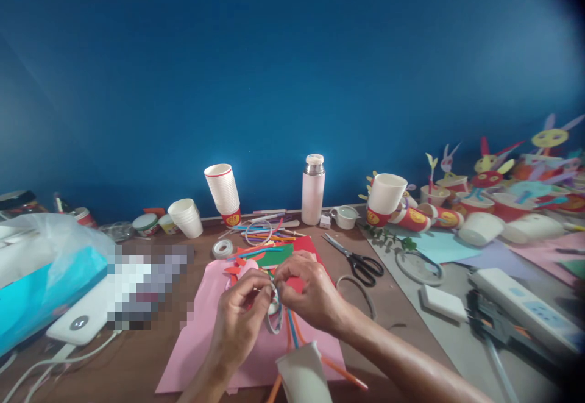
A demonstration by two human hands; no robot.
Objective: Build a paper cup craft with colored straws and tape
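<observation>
Over the pink paper (187,354), both my hands meet with their fingertips close together. My left hand (242,308) is closed in a pinch on a whitish ring (275,324) that looks like a roll of tape and hangs below the fingers. My right hand (308,287) is also pinched at the ring's upper edge; what is between its fingertips is too small to make out. Below the hands a white paper cup (305,374) lies tilted, with orange strips (342,371) and a blue strip (292,330) beside it. Red and green paper (276,258) lies behind.
Black-handled scissors (359,261) and a grey ring (359,287) lie to the right. Stacked cups (222,189), a pink thermos (313,192) and a tape roll (222,249) stand behind. At right are paper-cup animals (489,177), a glue gun (503,330) and a power strip (530,305); at left, a power bank (86,311).
</observation>
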